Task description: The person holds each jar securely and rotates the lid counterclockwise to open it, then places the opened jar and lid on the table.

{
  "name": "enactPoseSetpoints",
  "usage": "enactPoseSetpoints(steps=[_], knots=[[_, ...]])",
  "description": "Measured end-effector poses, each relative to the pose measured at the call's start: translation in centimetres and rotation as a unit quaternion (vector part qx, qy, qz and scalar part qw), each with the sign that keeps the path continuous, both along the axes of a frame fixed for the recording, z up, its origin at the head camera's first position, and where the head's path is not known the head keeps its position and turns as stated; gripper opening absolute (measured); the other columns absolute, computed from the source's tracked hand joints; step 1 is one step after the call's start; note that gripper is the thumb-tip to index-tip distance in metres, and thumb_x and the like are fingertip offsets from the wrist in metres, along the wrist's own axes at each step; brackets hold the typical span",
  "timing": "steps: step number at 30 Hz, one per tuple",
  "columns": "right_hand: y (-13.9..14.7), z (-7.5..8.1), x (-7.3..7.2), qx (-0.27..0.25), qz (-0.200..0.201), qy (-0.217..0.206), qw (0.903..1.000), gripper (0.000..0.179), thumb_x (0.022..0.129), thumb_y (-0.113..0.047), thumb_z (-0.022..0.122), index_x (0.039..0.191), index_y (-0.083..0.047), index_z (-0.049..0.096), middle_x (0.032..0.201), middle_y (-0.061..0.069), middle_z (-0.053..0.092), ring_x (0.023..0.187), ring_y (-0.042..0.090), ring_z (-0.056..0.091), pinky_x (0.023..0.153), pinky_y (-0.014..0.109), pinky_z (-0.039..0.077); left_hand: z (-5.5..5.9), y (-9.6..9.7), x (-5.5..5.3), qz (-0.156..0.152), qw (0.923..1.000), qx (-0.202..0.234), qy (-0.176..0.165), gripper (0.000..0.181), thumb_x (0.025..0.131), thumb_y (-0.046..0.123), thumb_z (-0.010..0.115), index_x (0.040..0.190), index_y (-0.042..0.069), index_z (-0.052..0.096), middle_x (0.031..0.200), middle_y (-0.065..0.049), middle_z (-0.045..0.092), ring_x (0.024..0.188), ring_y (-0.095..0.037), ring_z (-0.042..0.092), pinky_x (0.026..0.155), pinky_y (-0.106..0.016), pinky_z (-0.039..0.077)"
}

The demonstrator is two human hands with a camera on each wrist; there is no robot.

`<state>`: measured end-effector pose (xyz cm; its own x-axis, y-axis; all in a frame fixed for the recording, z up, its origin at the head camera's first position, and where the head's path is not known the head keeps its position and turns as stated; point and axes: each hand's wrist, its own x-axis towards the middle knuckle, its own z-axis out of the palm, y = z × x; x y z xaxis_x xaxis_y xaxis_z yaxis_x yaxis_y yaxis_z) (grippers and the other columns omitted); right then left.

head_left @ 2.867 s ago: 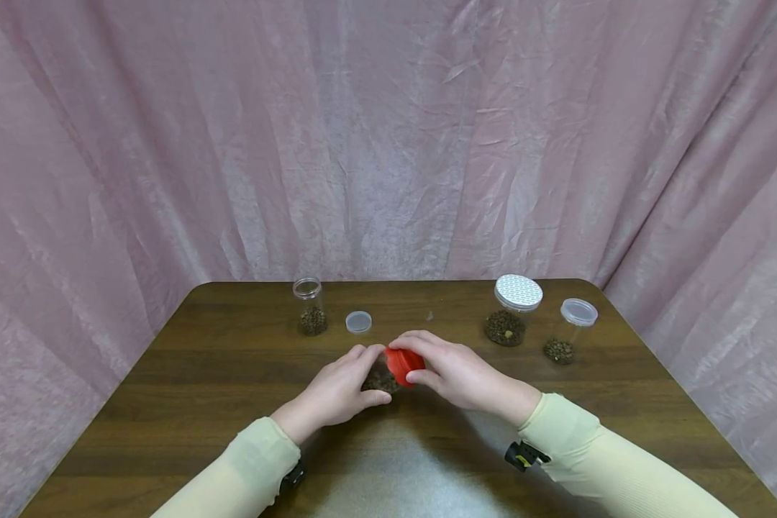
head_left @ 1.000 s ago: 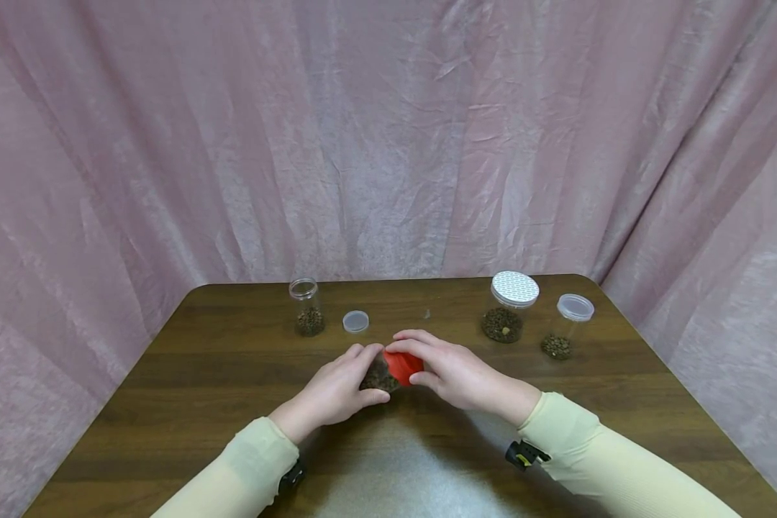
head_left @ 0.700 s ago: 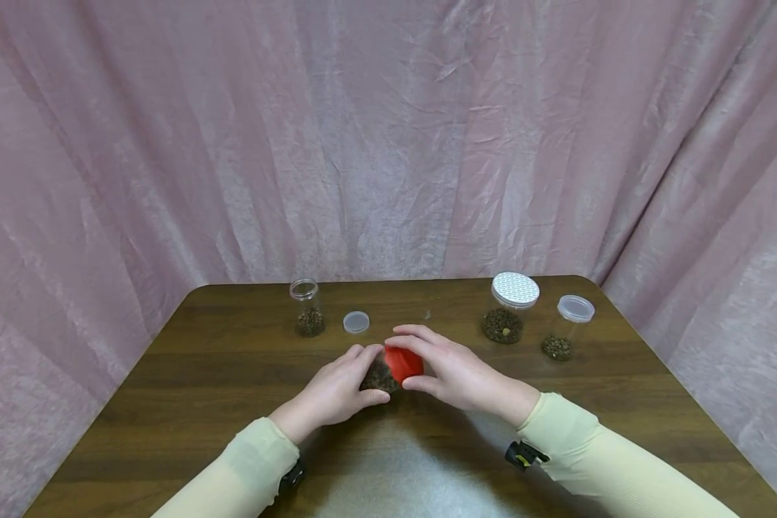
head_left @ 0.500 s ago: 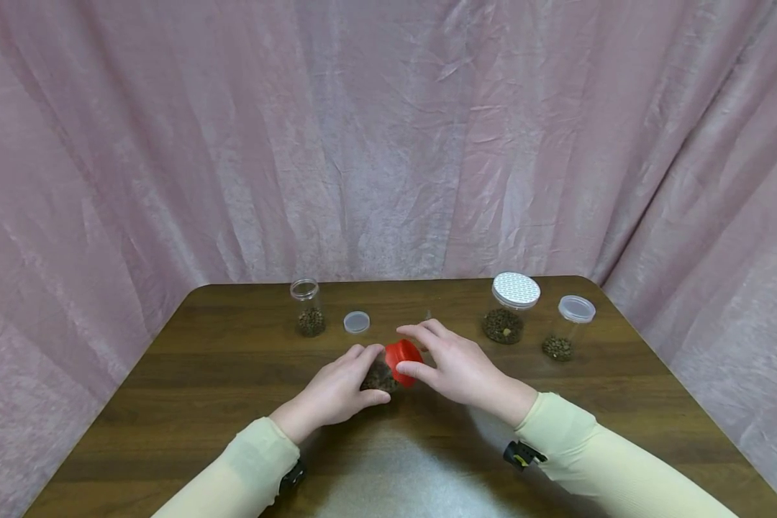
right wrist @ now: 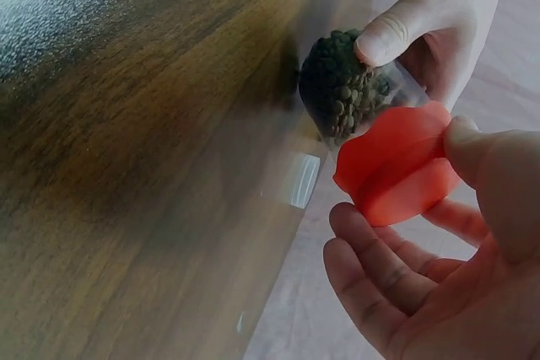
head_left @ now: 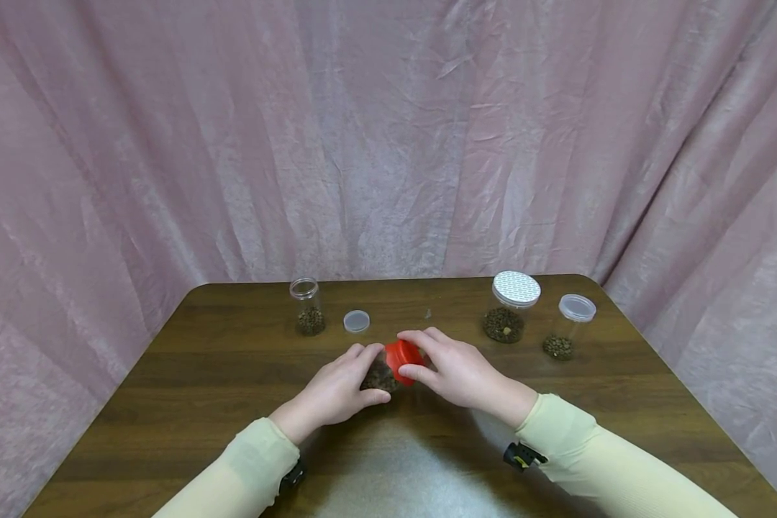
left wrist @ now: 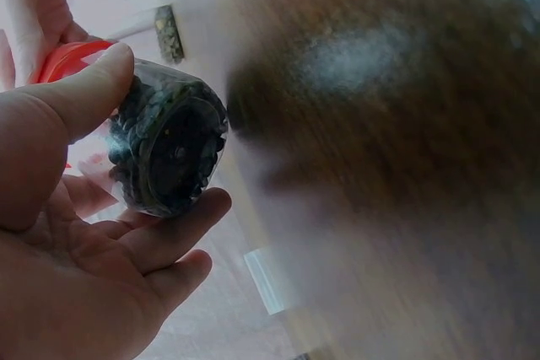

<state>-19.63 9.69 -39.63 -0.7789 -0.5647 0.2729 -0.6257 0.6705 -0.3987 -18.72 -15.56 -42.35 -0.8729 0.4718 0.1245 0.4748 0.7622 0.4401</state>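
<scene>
Low over the table's middle, my left hand (head_left: 337, 385) holds a clear jar (left wrist: 164, 145) part-filled with small dark pellets. Its thumb lies on one side of the jar and its fingers on the other. The jar is tilted, with its red lid (right wrist: 401, 166) toward my right hand (head_left: 460, 370). That hand grips the scalloped lid between thumb and fingers. The lid sits at the jar's mouth; whether it is fully seated cannot be told. The left hand hides part of the jar in the head view.
On the wooden table (head_left: 201, 388), an uncapped clear jar (head_left: 309, 309) of pellets stands at back left, beside a small translucent lid (head_left: 357, 321). Two lidded jars stand at right: a wide one with a white patterned lid (head_left: 516, 288), a narrower one with a translucent lid (head_left: 577, 308).
My right hand's fingers spread and lifted from the red lid half a second ago; now they are back around it. The left hand and jar have stayed in place.
</scene>
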Motion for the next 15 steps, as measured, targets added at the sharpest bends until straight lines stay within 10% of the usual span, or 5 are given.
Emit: enactPoseSetpoints(steps=[15], knots=[[0.40, -0.47, -0.03, -0.012, 0.026, 0.003, 0.9996, 0.058, 0.106, -0.035, 0.077, 0.157, -0.013, 0.059, 0.133, 0.006, 0.068, 0.101, 0.023, 0.074, 0.085, 0.044, 0.061, -0.10, 0.05, 0.04, 0.005, 1.0000, -0.001, -0.001, 0.072, 0.095, 0.033, 0.090, 0.154, 0.011, 0.055, 0.125, -0.009, 0.064, 0.110, -0.027, 0.067, 0.093, -0.053, 0.058]])
